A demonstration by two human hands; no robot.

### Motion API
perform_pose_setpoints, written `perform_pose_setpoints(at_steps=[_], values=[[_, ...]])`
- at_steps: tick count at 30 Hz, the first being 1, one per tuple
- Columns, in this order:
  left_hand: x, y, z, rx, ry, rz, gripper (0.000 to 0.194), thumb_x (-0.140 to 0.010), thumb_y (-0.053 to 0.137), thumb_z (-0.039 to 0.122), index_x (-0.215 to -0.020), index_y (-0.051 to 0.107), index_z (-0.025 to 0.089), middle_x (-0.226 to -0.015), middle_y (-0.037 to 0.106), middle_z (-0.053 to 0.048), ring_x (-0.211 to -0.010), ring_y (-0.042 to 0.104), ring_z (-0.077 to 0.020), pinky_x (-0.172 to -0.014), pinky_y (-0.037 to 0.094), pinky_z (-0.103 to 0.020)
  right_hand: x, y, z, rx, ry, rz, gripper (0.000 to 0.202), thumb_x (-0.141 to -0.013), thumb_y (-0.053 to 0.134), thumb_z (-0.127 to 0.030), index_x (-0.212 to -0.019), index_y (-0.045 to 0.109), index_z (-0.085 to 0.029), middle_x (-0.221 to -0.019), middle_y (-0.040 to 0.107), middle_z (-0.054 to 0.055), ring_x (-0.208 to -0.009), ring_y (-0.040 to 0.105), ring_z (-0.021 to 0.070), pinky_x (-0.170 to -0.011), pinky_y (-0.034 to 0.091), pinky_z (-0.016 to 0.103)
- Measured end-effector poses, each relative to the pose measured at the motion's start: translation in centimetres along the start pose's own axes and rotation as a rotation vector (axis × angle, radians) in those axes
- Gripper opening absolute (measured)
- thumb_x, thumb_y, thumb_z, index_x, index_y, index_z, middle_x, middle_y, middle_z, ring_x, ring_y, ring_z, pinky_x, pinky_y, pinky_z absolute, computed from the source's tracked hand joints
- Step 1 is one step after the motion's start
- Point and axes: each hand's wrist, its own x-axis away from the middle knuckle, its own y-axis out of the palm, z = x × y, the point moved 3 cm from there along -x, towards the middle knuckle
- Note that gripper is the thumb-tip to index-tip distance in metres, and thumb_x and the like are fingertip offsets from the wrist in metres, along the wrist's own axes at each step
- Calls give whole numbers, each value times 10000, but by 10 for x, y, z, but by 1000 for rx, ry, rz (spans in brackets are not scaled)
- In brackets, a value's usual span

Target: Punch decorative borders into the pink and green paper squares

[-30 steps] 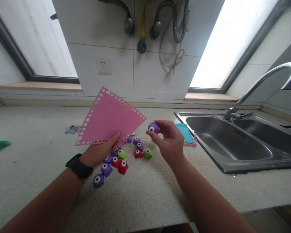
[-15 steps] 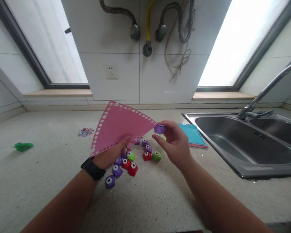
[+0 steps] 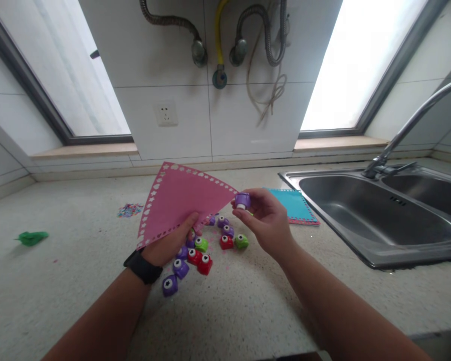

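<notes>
A pink sheet of paper (image 3: 184, 198), its edges pierced with small star, heart and other shapes, is raised above the counter. My left hand (image 3: 180, 233) is closed on its lower edge, thumb on top. Between the thumb and fingers of my right hand (image 3: 265, 218) is a purple craft punch (image 3: 242, 200), held at the sheet's right corner. Whether the paper sits inside its slot I cannot tell. Beneath the hands lie several more punches: purple ones (image 3: 181, 268), red ones (image 3: 205, 264) and green ones (image 3: 241, 241).
Blue punched paper (image 3: 295, 205) lies on pink paper beside the steel sink (image 3: 338, 255). Paper confetti (image 3: 130, 210) forms a small heap left of the sheet. A crumpled green item (image 3: 32, 238) rests farther left. The tiled wall with pipes stands behind.
The purple punch has turned in my right hand, so its white button now shows more, facing down toward me. The whole view has shifted slightly.
</notes>
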Motion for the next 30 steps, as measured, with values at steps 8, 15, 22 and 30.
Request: perform_pose_setpoints(at_steps=[8,15,22,30], values=[[4,0,8,-18,-5,5,541,-860,446,688,-582,576,243,-645,667,-23,-636,621,-216,-721,503,-345,-1,2,1,-12,69,-48,292,-745,813,-258,-970,636,-205,-840,659,4,-772,629,131,-735,545,299],[1,-7,-2,43,127,143,344,-802,618,611,-825,688,274,-960,754,-70,-1208,585,-306,-1127,367,-452,-1,7,7,-80,295,-168,286,-839,714,-427,-950,574,-204,-749,688,-2,-576,648,120,-540,537,269],[2,-7,-3,55,118,70,364,-807,612,620,-871,723,279,-894,771,-80,-1249,563,-317,-1180,290,-519,4,13,23,-135,503,-237,332,-868,651,-525,-940,543,-219,-574,608,-54,-422,539,91,-402,415,205],[4,-6,-3,85,113,22,370,-776,651,628,-830,720,269,-818,770,-94,-1250,563,-334,-1169,311,-526,5,15,32,-161,537,-165,346,-867,654,-520,-782,553,-200,-589,513,-59,-435,448,62,-403,300,214]])
